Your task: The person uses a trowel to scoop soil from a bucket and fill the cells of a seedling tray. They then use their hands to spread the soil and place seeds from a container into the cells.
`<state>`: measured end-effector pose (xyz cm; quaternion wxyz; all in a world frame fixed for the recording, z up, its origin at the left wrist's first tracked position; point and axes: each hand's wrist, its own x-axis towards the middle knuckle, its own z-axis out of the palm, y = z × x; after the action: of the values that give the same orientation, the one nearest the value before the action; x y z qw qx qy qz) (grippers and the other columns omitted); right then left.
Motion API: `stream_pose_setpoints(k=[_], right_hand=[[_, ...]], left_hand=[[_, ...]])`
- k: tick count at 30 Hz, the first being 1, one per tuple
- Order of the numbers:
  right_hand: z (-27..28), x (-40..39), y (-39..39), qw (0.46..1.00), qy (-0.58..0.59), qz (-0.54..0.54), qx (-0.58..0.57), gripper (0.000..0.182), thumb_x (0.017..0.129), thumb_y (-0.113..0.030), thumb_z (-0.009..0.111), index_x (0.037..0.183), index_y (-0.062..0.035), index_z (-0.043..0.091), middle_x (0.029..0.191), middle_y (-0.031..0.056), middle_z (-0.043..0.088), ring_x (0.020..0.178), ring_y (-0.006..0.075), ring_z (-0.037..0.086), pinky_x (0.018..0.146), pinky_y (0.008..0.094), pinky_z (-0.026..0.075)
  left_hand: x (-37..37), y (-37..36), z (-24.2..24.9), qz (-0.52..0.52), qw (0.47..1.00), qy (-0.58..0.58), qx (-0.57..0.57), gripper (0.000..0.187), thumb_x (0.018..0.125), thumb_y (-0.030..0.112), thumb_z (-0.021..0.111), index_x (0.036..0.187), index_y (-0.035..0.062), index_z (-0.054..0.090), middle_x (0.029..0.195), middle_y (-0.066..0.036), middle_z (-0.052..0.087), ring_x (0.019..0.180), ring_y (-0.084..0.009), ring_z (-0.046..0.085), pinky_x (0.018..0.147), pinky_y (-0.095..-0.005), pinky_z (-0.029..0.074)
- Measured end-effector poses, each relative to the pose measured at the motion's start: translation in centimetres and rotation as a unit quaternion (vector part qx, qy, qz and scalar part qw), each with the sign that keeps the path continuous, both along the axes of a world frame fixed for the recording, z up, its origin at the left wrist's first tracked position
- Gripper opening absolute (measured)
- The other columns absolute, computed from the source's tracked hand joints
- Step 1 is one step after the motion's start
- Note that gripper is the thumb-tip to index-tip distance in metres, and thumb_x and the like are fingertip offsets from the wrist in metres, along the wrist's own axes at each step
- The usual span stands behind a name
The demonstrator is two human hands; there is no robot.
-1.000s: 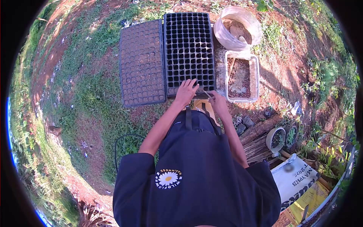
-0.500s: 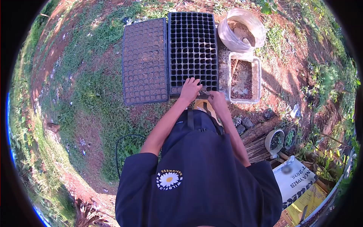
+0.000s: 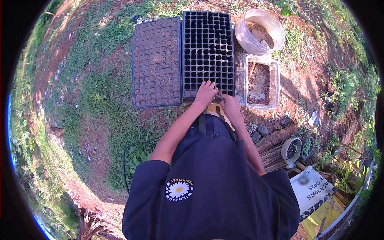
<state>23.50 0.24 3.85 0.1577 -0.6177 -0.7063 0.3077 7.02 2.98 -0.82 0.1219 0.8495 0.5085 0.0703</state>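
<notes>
At the near end of the black seedling tray (image 3: 208, 52), my left hand (image 3: 207, 93) lies over the last rows of cells, fingers reaching forward. Most cells of this tray look hollow and dark; brown soil shows at its near left corner. My right hand (image 3: 229, 105) is closed at the near right corner, low beside the left one. A small dark piece shows between the two hands, too blurred to name, and what the right fingers grip is hidden. To the left, a second seedling tray (image 3: 157, 64) has cells filled with brown soil.
Right of the trays stand a clear rectangular tub (image 3: 273, 86) with reddish bits and a stick (image 3: 251, 73), and a round translucent container (image 3: 244, 35). Logs (image 3: 280, 135), a bucket (image 3: 286, 150) and printed sacks (image 3: 310, 190) lie at lower right. Grass surrounds the trays.
The trays and tubs sit slightly farther right in the view as the camera shifts. My hands stay at the near end of the black tray, with small finger movements.
</notes>
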Motion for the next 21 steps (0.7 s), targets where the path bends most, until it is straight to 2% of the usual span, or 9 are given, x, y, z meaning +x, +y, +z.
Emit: stream_pose_setpoints(k=[2,5,9,13,15,21], right_hand=[[-0.7,-0.2,0.2,1.0,0.001,-0.007,0.012,0.01,0.077,-0.005,0.06,0.082,0.0043,0.062,0.074,0.0268,0.062,0.073,0.0461,0.063,0.066,0.053,0.048],[-0.9,-0.4,0.3,0.999,-0.002,-0.02,0.035,0.01,0.078,-0.005,0.059,0.08,0.0041,0.061,0.073,0.0266,0.062,0.073,0.046,0.063,0.067,0.0536,0.049],[-1.0,-0.4,-0.1,0.999,-0.027,-0.002,0.031,0.011,0.078,-0.006,0.058,0.081,0.0035,0.063,0.073,0.0265,0.063,0.072,0.0462,0.063,0.067,0.0542,0.049],[-1.0,-0.4,0.2,0.999,0.0,-0.016,0.043,0.012,0.078,-0.006,0.058,0.083,0.0023,0.065,0.074,0.0267,0.063,0.072,0.0462,0.063,0.067,0.0544,0.049],[-0.3,-0.3,0.0,0.999,-0.042,-0.009,0.016,0.014,0.078,-0.006,0.058,0.085,0.001,0.067,0.075,0.0268,0.064,0.072,0.0457,0.063,0.068,0.0542,0.05],[-1.4,-0.1,0.2,0.998,-0.042,-0.004,0.043,0.014,0.079,-0.008,0.059,0.088,-0.0012,0.068,0.075,0.0253,0.065,0.074,0.0442,0.064,0.069,0.0542,0.05]], left_hand=[[0.2,0.2,0.0,-0.005,1.0,-0.014,0.02,0.033,0.071,0.012,0.075,0.104,0.007,0.073,0.115,-0.01,0.063,0.11,-0.0264,0.054,0.096,-0.0393,0.042],[0.2,0.0,-0.1,0.0,0.999,-0.035,0.027,0.028,0.073,0.01,0.072,0.1,0.0067,0.074,0.114,-0.01,0.064,0.109,-0.0262,0.055,0.095,-0.0389,0.042],[0.0,-0.2,-0.2,0.001,0.997,-0.049,0.052,0.028,0.072,0.01,0.073,0.1,0.0065,0.074,0.114,-0.01,0.064,0.109,-0.026,0.055,0.095,-0.0389,0.042],[0.0,-0.1,-0.2,0.002,0.998,-0.049,0.036,0.035,0.069,0.013,0.076,0.103,0.0064,0.074,0.115,-0.01,0.064,0.11,-0.0256,0.055,0.095,-0.0391,0.042],[-0.1,-0.2,-0.2,0.004,0.998,-0.051,0.035,0.037,0.068,0.014,0.077,0.104,0.0065,0.073,0.116,-0.01,0.064,0.11,-0.0254,0.055,0.095,-0.0391,0.041],[-0.6,-0.3,0.3,0.004,0.998,-0.063,0.004,0.044,0.067,0.016,0.08,0.11,0.0086,0.072,0.123,-0.009,0.061,0.115,-0.0255,0.053,0.097,-0.0394,0.041]])
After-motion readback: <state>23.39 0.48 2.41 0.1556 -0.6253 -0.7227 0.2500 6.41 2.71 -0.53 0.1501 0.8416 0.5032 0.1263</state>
